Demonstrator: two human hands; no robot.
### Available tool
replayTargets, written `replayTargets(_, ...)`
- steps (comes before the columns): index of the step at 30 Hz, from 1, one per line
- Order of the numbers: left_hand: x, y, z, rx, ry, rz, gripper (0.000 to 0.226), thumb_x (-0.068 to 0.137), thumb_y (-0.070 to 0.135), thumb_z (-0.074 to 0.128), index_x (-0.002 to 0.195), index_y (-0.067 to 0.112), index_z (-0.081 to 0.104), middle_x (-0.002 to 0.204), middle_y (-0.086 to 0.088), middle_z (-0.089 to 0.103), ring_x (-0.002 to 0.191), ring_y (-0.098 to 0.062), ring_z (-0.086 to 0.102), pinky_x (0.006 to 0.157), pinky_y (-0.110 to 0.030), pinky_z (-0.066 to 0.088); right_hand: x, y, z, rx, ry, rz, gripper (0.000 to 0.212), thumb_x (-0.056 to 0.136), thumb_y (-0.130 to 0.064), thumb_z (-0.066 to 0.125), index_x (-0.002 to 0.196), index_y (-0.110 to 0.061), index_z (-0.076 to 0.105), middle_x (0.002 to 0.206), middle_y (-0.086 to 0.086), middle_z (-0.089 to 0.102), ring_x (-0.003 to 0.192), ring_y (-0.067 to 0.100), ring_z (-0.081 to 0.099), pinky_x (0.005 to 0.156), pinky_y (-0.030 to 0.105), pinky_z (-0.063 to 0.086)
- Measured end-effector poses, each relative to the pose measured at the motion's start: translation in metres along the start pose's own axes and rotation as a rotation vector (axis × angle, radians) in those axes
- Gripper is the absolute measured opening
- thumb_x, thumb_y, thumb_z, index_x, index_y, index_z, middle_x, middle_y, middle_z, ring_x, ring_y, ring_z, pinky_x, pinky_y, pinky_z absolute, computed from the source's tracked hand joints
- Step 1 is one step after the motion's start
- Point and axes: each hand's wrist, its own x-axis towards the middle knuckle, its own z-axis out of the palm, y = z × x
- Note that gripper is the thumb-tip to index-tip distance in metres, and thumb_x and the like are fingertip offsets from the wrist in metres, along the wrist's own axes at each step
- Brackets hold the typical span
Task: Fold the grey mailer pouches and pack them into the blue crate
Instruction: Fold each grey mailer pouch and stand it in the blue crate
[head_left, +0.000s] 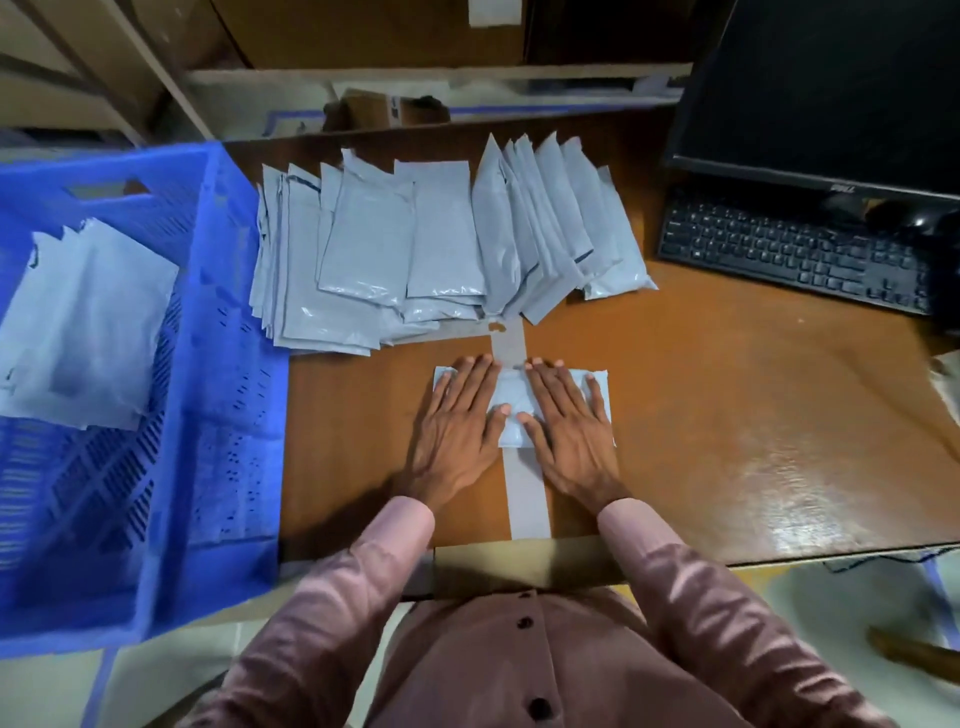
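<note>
We've got the folded mailer pouch (511, 402) flat on the bench (727, 415), pinned under both palms. Its long axis runs left-right, across a grey tape strip (524, 488) that runs away from us. Left hand (460, 415) covers the pouch's left half, right hand (569, 418) the right half; fingers (467, 376) on both are straight, slightly spread and pressing flat, not curled round anything.

The blue crate (218, 364) sits to the left, its near wall just beside the left hand, so we'd judge the left hand better placed for the carry. A few pouches in the crate (88, 332) lie against its far-left side; whether they're folded we can't quite tell.

The stack of unfolded pouches (431, 244) is fanned out beyond the fingertips, close but apart. Keyboard (795, 249) and monitor (831, 88) sit far right, clear of the path. Only the crate wall stands between the pouch and the drop, so the pouch would have to go up and over it.
</note>
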Motion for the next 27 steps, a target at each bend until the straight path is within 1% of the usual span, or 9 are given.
replayTargets(2, 0.0015, -0.0001, -0.0002, -0.011, -0.014, -0.002, 0.060, 0.111, 0.048, 0.018, 0.166, 0.022, 0.016, 0.173, 0.004, 0.016, 0.160, -0.014, 0.007, 0.130, -0.043, 0.009, 0.0010, 0.0000, -0.0006, 0.007, -0.003, 0.014, 0.061, 0.111, -0.047, 0.028, 0.165, -0.021, 0.022, 0.171, -0.003, 0.021, 0.160, 0.014, 0.004, 0.129, 0.053, 0.008)
replayTargets(4, 0.0020, -0.0003, -0.0001, -0.016, -0.017, -0.001, 0.059, 0.112, 0.046, 0.020, 0.166, 0.022, 0.018, 0.173, 0.004, 0.016, 0.160, -0.014, 0.008, 0.130, -0.044, 0.011, 0.0020, -0.0009, -0.0009, 0.015, 0.002, 0.018, 0.060, 0.110, -0.045, 0.030, 0.165, -0.020, 0.023, 0.171, -0.002, 0.022, 0.160, 0.016, 0.006, 0.128, 0.054, 0.009)
replayTargets(11, 0.0052, -0.0007, -0.0029, -0.046, -0.032, 0.005, 0.057, 0.111, 0.041, 0.027, 0.165, 0.021, 0.023, 0.172, 0.003, 0.020, 0.159, -0.015, 0.011, 0.130, -0.042, 0.012, 0.0046, 0.0001, 0.0010, 0.010, -0.014, 0.030, 0.060, 0.109, -0.044, 0.034, 0.164, -0.020, 0.026, 0.171, -0.002, 0.022, 0.160, 0.016, 0.007, 0.128, 0.054, 0.008)
replayTargets(15, 0.0059, -0.0015, -0.0026, -0.056, -0.055, 0.003, 0.058, 0.111, 0.042, 0.028, 0.165, 0.020, 0.023, 0.172, 0.003, 0.019, 0.160, -0.015, 0.010, 0.130, -0.042, 0.013, 0.0055, 0.0008, 0.0018, 0.011, -0.002, 0.018, 0.060, 0.109, -0.042, 0.037, 0.164, -0.020, 0.027, 0.170, -0.001, 0.023, 0.160, 0.017, 0.009, 0.128, 0.054, 0.011)
replayTargets(19, 0.0054, -0.0019, -0.0026, -0.062, -0.058, 0.002, 0.058, 0.111, 0.041, 0.030, 0.165, 0.020, 0.023, 0.172, 0.003, 0.020, 0.160, -0.015, 0.010, 0.129, -0.042, 0.014, 0.0041, -0.0008, 0.0013, 0.021, 0.002, 0.015, 0.059, 0.109, -0.042, 0.035, 0.163, -0.019, 0.028, 0.171, -0.001, 0.023, 0.160, 0.017, 0.009, 0.128, 0.054, 0.009)
replayTargets(22, 0.0047, -0.0009, -0.0050, -0.060, -0.052, 0.001, 0.058, 0.111, 0.043, 0.028, 0.165, 0.021, 0.023, 0.172, 0.004, 0.020, 0.159, -0.014, 0.010, 0.129, -0.042, 0.014, 0.0037, -0.0019, -0.0008, 0.016, -0.002, 0.017, 0.059, 0.109, -0.043, 0.031, 0.163, -0.020, 0.027, 0.171, -0.001, 0.023, 0.160, 0.017, 0.008, 0.128, 0.054, 0.010)
replayTargets(25, 0.0031, 0.0001, -0.0070, -0.047, -0.050, -0.007, 0.057, 0.112, 0.045, 0.024, 0.165, 0.023, 0.023, 0.172, 0.005, 0.021, 0.159, -0.014, 0.011, 0.130, -0.040, 0.011, 0.0019, -0.0025, -0.0025, 0.020, -0.012, 0.015, 0.059, 0.110, -0.045, 0.028, 0.164, -0.021, 0.026, 0.171, -0.003, 0.022, 0.160, 0.015, 0.006, 0.128, 0.053, 0.009)
replayTargets(27, 0.0017, -0.0004, -0.0069, -0.044, -0.054, 0.000, 0.057, 0.112, 0.046, 0.022, 0.164, 0.023, 0.024, 0.171, 0.004, 0.021, 0.159, -0.014, 0.012, 0.130, -0.039, 0.008, 0.0012, -0.0021, -0.0024, 0.037, -0.024, 0.014, 0.058, 0.111, -0.046, 0.027, 0.163, -0.022, 0.027, 0.170, -0.003, 0.025, 0.160, 0.015, 0.008, 0.129, 0.052, 0.008)
